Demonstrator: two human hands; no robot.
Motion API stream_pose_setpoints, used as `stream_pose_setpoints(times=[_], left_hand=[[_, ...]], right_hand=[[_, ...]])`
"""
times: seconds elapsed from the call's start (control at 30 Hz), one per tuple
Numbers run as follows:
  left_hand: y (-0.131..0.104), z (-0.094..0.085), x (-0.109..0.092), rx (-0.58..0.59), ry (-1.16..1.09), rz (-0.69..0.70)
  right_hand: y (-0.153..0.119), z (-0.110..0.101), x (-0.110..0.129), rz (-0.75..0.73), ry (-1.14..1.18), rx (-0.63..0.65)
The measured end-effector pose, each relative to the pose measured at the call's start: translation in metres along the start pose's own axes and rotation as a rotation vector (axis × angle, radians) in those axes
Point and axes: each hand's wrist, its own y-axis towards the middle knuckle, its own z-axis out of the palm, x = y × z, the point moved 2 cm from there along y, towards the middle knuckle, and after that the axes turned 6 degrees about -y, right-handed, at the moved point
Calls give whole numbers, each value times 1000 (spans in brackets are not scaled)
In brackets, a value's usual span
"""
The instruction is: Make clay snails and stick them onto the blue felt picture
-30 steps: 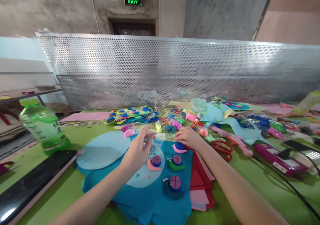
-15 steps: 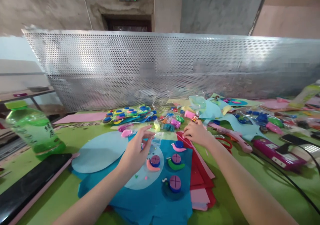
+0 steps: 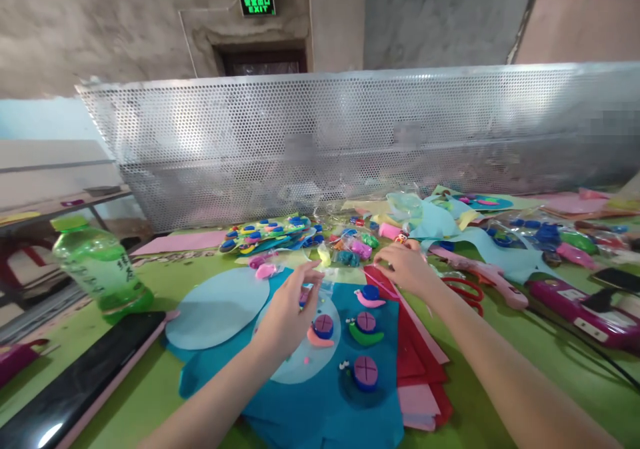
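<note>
My left hand hovers over a pale blue paper circle on a blue sheet, fingers loosely curved and apart, with nothing visible in them. My right hand is closed in a pinch at the sheet's far right corner, above red paper; whatever is between its fingertips is too small to make out. A small cartoon figure shows at its knuckles. Four-like rows aside, several clay snails lie between my arms: a pink one, a green one, an orange one and a dark teal one.
A green drink bottle and a black phone are at left. Farther back sit finished snail pieces and bagged clay. Red-handled scissors, a pink glue gun and a purple power strip are at right.
The camera view has turned slightly left, so everything appears shifted to the right. Both hands keep nearly the same pose and place over the sheet.
</note>
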Motion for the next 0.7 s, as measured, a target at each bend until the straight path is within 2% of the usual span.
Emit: stream_pose_setpoints(times=[0.1,0.2,0.37,0.5,0.57,0.7], left_hand=[[-2,1,0,11,78,34],[-5,4,-3,68,151,136],[-10,8,-5,80,248,273],[-15,7,-9,21,265,443],[-17,6,-12,-2,255,495],[-16,3,-14,-13,265,514]], right_hand=[[-1,-6,10,80,169,-59],[-6,-9,33,32,355,-19],[-19,-13,72,-59,736,161],[-26,-14,84,-29,889,322],[-27,-14,85,-16,926,322],[-27,-17,85,-52,863,214]])
